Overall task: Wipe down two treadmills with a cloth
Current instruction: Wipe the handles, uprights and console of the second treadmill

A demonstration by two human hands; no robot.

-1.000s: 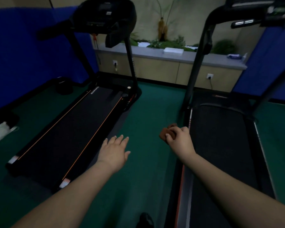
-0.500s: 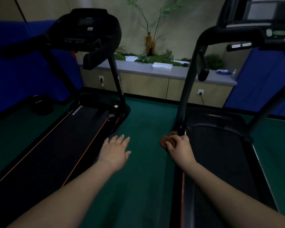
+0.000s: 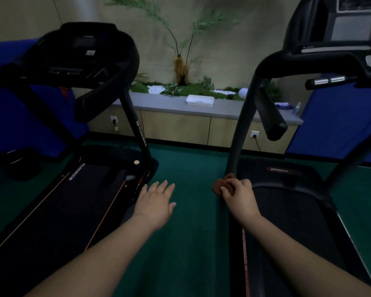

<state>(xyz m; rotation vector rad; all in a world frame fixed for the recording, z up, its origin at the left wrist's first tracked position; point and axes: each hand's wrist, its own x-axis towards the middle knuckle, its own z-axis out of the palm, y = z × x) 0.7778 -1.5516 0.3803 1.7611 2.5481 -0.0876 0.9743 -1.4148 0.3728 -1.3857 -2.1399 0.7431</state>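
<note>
Two black treadmills stand side by side on green floor. The left treadmill [image 3: 69, 202] has orange lines along its belt. The right treadmill [image 3: 287, 215] has a dark upright post at its left front corner. My right hand [image 3: 239, 196] grips a small brown cloth [image 3: 220, 185] on the right treadmill's left side rail, just at the foot of that post. My left hand [image 3: 156, 202] hovers with straight fingers over the floor beside the left treadmill's right edge, holding nothing.
A low cabinet with a grey counter [image 3: 180, 108] runs along the back wall, with plants, a white tray [image 3: 199, 100] and wall sockets. Blue panels [image 3: 334, 125] flank both sides. A dark round object [image 3: 19, 163] sits on the floor at left.
The view has tilted up and moved forward. My right hand with the cloth has slid forward along the right treadmill's left rail to the post's base. My left hand kept its pose.
</note>
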